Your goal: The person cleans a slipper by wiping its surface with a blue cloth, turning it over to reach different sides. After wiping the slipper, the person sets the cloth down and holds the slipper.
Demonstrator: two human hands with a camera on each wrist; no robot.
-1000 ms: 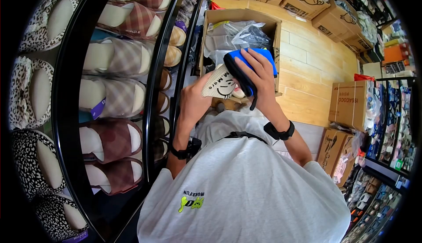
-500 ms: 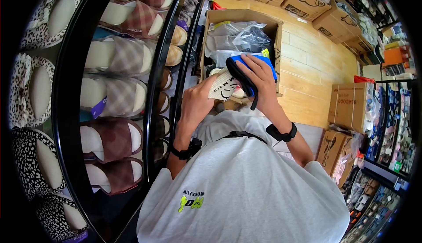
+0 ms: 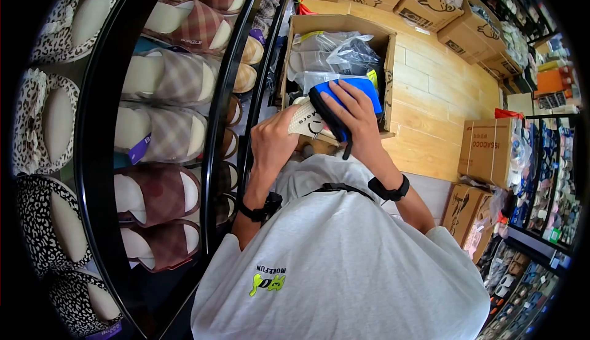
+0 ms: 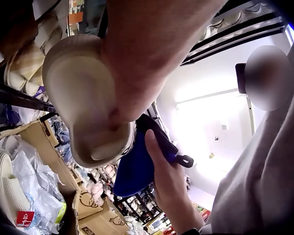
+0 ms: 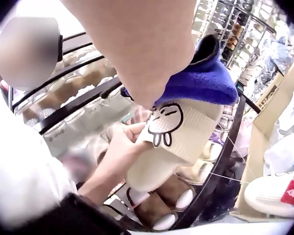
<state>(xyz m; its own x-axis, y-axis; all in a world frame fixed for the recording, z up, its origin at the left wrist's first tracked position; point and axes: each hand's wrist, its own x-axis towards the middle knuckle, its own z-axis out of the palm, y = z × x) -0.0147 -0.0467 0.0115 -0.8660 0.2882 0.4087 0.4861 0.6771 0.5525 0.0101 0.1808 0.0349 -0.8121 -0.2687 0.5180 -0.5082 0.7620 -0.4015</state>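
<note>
My left hand grips a cream slide slipper with a black line-drawn cartoon face on its ribbed strap. The left wrist view looks onto its pale footbed. My right hand holds a blue plush cleaning mitt that has a black edge and a small loop, its thumb on one side and fingers spread over the other. The mitt overlaps the slipper's strap in the head view and lies right against the slipper in the right wrist view. Part of the slipper is hidden behind the mitt.
Below the hands stands an open carton with plastic-bagged footwear and another cream slipper bearing a red tag. A black-framed rack of slippers rises at the left. More cartons line the wooden floor at the right.
My right hand and the mitt have shifted slightly left and down across the slipper. The slipper has moved a little and tilted in my left hand, which keeps its grip.
</note>
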